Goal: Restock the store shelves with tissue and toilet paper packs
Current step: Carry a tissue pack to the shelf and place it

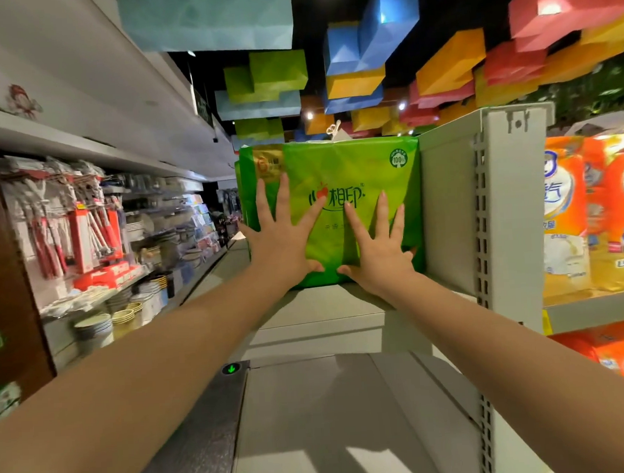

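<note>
Both hands, left and right, press spread fingers flat on green tissue pack

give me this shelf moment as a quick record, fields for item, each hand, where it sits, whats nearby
item: green tissue pack, upright, printed face toward the camera
left hand: open, fingers spread, flat against the pack's front
right hand: open, fingers spread, flat against the pack's front
placement: on the top grey shelf, right edge beside the white shelf upright
behind it: more green packaging shows at its left edge
nearby right: orange paper packs on the next shelf bay
nearby left: kitchenware racks across the aisle
</note>
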